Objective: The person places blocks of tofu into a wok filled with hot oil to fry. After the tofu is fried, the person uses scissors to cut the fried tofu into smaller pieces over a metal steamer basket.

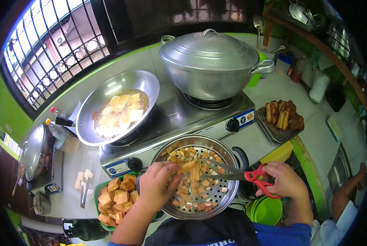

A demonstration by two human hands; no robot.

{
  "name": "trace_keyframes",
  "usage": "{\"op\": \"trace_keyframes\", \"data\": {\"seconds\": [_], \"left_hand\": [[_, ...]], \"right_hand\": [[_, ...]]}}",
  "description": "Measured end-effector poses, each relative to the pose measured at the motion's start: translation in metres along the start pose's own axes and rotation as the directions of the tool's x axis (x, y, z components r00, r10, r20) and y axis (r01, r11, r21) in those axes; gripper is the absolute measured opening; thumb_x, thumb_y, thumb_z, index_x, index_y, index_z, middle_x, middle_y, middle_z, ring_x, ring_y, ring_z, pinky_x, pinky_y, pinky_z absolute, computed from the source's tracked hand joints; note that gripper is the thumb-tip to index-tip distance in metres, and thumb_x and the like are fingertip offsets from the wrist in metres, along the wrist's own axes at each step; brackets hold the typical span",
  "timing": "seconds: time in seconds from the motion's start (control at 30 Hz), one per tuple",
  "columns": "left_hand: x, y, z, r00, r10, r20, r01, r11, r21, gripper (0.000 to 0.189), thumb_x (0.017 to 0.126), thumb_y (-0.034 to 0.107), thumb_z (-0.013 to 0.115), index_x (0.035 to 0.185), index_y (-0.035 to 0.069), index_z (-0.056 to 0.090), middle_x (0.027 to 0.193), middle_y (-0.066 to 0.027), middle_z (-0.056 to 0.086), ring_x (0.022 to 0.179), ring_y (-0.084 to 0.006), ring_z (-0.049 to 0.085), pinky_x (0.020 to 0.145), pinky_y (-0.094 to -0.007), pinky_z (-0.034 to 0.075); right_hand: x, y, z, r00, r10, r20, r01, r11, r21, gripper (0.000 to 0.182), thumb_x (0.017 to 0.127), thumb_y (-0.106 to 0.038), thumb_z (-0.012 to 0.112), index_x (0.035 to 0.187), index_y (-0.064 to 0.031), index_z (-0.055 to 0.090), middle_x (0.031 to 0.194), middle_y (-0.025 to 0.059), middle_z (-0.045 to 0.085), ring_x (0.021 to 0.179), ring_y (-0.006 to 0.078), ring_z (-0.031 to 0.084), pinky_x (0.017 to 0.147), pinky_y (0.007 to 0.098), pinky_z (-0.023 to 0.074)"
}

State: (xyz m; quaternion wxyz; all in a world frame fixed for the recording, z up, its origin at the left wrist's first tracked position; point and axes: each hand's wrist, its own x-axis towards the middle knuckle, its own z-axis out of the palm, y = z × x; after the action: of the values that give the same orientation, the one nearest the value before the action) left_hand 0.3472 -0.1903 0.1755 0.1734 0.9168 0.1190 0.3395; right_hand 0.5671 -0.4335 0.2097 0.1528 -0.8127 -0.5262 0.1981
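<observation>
Between the fingers of my left hand [159, 181] is a piece of fried tofu [189, 169], held over a steel steamer pan [229, 196] with a perforated bottom. My right hand [282, 178] grips the red handles of a pair of scissors [232, 176]. Their blades are spread apart and point left at the tofu piece. Small cut tofu cubes [186, 192] lie scattered in the pan below. A green basket [98, 196] heaped with fried tofu blocks [122, 196] stands at the left, partly behind my left forearm.
On the gas stove [171, 126], white pieces fry in oil in a wide wok [85, 129], beside a big lidded pot [211, 77]. Fried rolls [282, 117] fill a tray [276, 140] at right. Tongs [84, 193] lie near white tofu cubes [78, 181]. Another person's arm [345, 193] shows far right.
</observation>
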Motion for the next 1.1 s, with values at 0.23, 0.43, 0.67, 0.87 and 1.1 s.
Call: {"op": "trace_keyframes", "data": {"seconds": [0.23, 0.43, 0.67, 0.87, 1.1], "left_hand": [[0.010, 0.006, -0.004, 0.990, 0.078, 0.120, -0.065, 0.992, -0.109, 0.024, 0.066, 0.006, 0.070, 0.087, 0.006, 0.058, 0.085, -0.0092, 0.058, 0.074, -0.0256, 0.059, 0.063, -0.0321, 0.049], [0.031, 0.009, -0.011, 0.933, 0.153, 0.325, -0.071, 0.966, -0.248, 0.021, 0.068, 0.002, 0.066, 0.088, 0.006, 0.061, 0.086, -0.0088, 0.058, 0.074, -0.0252, 0.059, 0.064, -0.0330, 0.049], [0.032, 0.004, -0.010, 0.961, 0.079, 0.264, 0.019, 0.937, -0.350, 0.023, 0.069, -0.002, 0.061, 0.091, 0.006, 0.060, 0.086, -0.0090, 0.057, 0.075, -0.0248, 0.059, 0.063, -0.0316, 0.049], [0.003, -0.012, 0.013, 0.883, -0.457, 0.103, 0.224, 0.219, -0.950, 0.013, 0.078, -0.005, 0.055, 0.091, 0.000, 0.056, 0.093, -0.0092, 0.058, 0.080, -0.0201, 0.060, 0.067, -0.0239, 0.051], [-0.016, 0.013, 0.037, 0.739, -0.383, 0.554, 0.269, -0.586, -0.764, 0.013, 0.083, -0.002, 0.051, 0.094, 0.004, 0.052, 0.096, -0.0127, 0.058, 0.083, -0.0227, 0.061, 0.071, -0.0295, 0.054]], "right_hand": [[-0.014, -0.019, -0.010, 0.964, -0.128, -0.233, 0.038, 0.934, -0.356, 0.057, 0.049, -0.039, 0.077, 0.087, -0.0023, 0.056, 0.084, 0.0110, 0.054, 0.084, 0.0290, 0.051, 0.075, 0.0371, 0.0381], [0.004, -0.045, -0.030, 0.973, -0.212, -0.088, 0.142, 0.859, -0.492, 0.046, 0.052, -0.030, 0.075, 0.086, -0.0044, 0.058, 0.087, 0.0089, 0.055, 0.088, 0.0257, 0.051, 0.079, 0.0361, 0.0371], [0.013, -0.037, -0.018, 0.971, -0.218, -0.095, 0.146, 0.862, -0.485, 0.049, 0.056, -0.040, 0.073, 0.085, -0.0039, 0.058, 0.085, 0.0100, 0.055, 0.087, 0.0269, 0.052, 0.078, 0.0365, 0.0385], [0.008, -0.014, 0.008, 0.992, -0.123, -0.026, 0.122, 0.992, -0.044, 0.059, 0.053, -0.048, 0.075, 0.086, -0.0027, 0.056, 0.080, 0.0101, 0.055, 0.079, 0.0287, 0.053, 0.070, 0.0363, 0.0407], [0.013, -0.020, 0.026, 0.982, -0.159, -0.106, 0.173, 0.974, 0.148, 0.057, 0.052, -0.044, 0.078, 0.083, -0.0028, 0.056, 0.070, 0.0087, 0.051, 0.067, 0.0256, 0.052, 0.060, 0.0346, 0.0405]]}}
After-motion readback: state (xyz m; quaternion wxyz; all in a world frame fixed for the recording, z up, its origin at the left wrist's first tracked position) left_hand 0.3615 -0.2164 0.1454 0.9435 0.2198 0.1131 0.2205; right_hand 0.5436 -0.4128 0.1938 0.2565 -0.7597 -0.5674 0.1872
